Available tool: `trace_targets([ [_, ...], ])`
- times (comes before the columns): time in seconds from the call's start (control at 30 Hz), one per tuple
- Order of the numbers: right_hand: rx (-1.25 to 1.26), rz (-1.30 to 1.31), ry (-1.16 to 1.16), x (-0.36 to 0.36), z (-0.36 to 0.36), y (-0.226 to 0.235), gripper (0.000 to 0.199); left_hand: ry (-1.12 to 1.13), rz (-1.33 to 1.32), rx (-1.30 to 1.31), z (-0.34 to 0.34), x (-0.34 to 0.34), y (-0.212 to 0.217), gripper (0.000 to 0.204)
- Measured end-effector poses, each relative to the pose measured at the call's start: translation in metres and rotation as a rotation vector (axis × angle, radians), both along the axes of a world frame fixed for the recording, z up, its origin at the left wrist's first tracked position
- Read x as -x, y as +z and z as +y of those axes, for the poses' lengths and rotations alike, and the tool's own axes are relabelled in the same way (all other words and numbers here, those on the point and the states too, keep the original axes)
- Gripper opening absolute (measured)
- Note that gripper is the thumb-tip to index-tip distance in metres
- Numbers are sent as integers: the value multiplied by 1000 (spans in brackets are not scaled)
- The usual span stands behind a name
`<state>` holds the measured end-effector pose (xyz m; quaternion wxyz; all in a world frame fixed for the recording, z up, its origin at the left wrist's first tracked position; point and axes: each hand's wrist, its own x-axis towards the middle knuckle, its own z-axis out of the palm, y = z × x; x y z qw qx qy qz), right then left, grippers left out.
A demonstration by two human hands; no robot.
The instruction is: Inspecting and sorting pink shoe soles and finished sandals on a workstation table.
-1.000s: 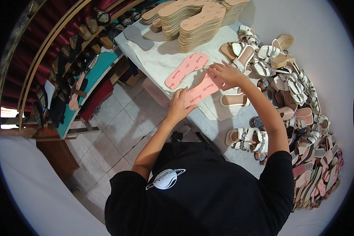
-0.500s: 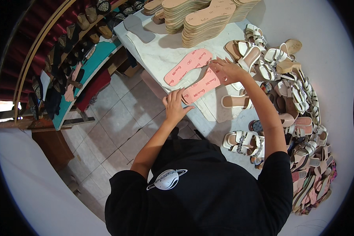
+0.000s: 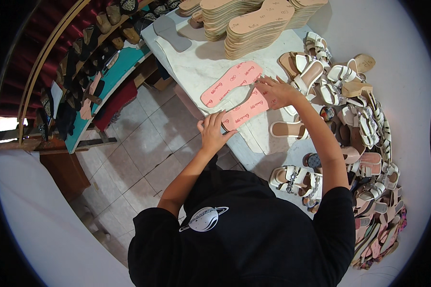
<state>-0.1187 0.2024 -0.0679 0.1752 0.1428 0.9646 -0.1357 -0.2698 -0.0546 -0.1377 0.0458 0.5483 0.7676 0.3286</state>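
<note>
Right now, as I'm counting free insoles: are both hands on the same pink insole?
Yes: the left hand presses one end of the nearer pink insole, the right hand the other.

Room as I see it from above. Floor [image 3: 129,153]: pale square tiles with dark grout, to my left. Worktable [image 3: 201,67]: white top, running far ahead of me. Shelving [image 3: 96,71]: far left, teal board on a wooden frame, rows of dark shoes and soles on it. Wooden cabinet [image 3: 64,172]: brown, near left, below the shelving. Wall [image 3: 407,48]: plain white, on the right. Daylight [image 3: 5,126]: a bright patch at the extreme left.
</note>
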Motion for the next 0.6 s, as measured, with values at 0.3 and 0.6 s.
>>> trace_targets([
  [0.3,8,3,10,1,2,0,92,9,42,8,0,-1,0,70],
  [0.6,-32,27,31,-2,1,-6,97,22,63,15,-2,-4,0,70],
])
